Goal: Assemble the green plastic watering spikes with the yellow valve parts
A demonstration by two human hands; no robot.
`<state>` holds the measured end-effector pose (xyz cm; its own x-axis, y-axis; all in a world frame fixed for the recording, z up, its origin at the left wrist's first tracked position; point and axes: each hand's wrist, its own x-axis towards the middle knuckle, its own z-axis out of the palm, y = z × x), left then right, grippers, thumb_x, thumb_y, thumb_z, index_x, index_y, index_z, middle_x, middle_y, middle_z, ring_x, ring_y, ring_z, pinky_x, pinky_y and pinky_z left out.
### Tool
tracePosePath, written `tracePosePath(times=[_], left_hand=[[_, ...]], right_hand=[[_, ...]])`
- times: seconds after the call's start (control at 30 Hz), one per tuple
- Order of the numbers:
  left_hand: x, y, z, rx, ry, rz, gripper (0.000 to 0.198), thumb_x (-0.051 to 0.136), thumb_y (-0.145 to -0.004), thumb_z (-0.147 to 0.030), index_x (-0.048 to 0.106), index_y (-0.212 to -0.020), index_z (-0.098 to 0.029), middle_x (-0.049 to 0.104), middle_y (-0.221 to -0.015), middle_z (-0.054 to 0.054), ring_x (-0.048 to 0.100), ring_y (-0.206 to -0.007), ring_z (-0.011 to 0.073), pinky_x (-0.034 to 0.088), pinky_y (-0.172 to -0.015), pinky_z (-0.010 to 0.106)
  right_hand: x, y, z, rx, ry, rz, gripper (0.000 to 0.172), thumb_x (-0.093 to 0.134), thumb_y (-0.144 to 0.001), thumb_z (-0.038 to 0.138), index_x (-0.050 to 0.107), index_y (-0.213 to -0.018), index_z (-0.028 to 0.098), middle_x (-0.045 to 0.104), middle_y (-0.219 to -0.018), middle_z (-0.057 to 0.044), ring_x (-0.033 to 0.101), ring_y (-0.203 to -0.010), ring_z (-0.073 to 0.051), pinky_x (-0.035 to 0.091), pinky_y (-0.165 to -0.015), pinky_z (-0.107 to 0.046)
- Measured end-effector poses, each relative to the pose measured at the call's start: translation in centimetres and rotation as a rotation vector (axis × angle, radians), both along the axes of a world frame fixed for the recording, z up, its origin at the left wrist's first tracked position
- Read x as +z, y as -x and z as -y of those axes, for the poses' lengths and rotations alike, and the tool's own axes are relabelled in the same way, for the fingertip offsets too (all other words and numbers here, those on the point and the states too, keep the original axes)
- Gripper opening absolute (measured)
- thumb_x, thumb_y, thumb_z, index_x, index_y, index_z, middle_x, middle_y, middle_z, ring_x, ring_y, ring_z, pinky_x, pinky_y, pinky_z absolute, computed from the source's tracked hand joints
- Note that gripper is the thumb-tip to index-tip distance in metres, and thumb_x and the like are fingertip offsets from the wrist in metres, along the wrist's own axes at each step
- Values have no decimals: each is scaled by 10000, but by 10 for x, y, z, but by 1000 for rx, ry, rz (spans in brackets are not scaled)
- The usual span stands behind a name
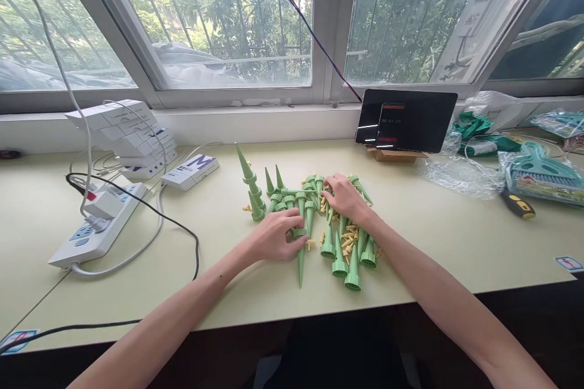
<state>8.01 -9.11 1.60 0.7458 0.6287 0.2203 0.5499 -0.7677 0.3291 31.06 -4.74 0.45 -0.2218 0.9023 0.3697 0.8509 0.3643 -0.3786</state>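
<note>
Green plant-watering spikes with threaded collars lie in a loose heap on the table. My left hand point(279, 236) has its fingers closed around a green watering spike point(300, 267) whose tip points toward me. My right hand point(343, 196) reaches into the heap's far side, fingers bent down and pinched; what they hold is hidden. Several small yellow valve pieces point(349, 236) lie among the green spikes point(353, 279) on the right, whose open ends face me. Left of the heap a stack of nested spikes point(250, 181) stands upright. One yellow valve point(311, 245) lies beside my left fingertips.
A power strip point(98, 225) with cables lies at left, near stacked white boxes point(141, 137) and a single box point(190, 171). A tablet point(424, 121) showing a timer leans at the back. Right are clear plastic wrap point(460, 176), a teal brush set point(541, 173) and a black-yellow handle point(517, 204).
</note>
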Motion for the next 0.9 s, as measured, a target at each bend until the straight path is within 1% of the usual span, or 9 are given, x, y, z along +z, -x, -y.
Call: tracePosePath(times=[0.13,0.43,0.7,0.9], left_hand=[[-1,0,-1,0,13,-9,210,544,-865,-349,525,-752,-172,551,-803,19,421,-568,107,332,-527,271],[3,1,1,-4,18,-21,222,532,-873,-337,487,-725,-179,526,-784,20,425,-602,123,348,-554,272],[1,2,1,-12,9,-12,213,535,-871,-342,516,-737,-177,552,-803,30,426,-594,123,346,-549,277],[2,2,1,-10,38,-6,219,532,-876,-350,528,-743,-176,557,-811,33,440,-583,117,354,-549,272]], right_hand=[[0,1,0,9,4,-30,32,589,-906,182,575,-897,155,566,-891,-71,548,-878,-212,456,-795,-326],[-3,0,-1,28,-3,-86,74,598,-890,138,544,-851,172,554,-884,-57,545,-884,-209,454,-791,-323],[-5,0,-4,49,-8,-127,143,551,-897,118,528,-773,186,561,-830,-40,543,-807,-191,456,-765,-324],[-5,-2,-2,42,-8,-134,145,560,-899,132,534,-765,181,566,-816,-40,547,-783,-188,453,-744,-316]])
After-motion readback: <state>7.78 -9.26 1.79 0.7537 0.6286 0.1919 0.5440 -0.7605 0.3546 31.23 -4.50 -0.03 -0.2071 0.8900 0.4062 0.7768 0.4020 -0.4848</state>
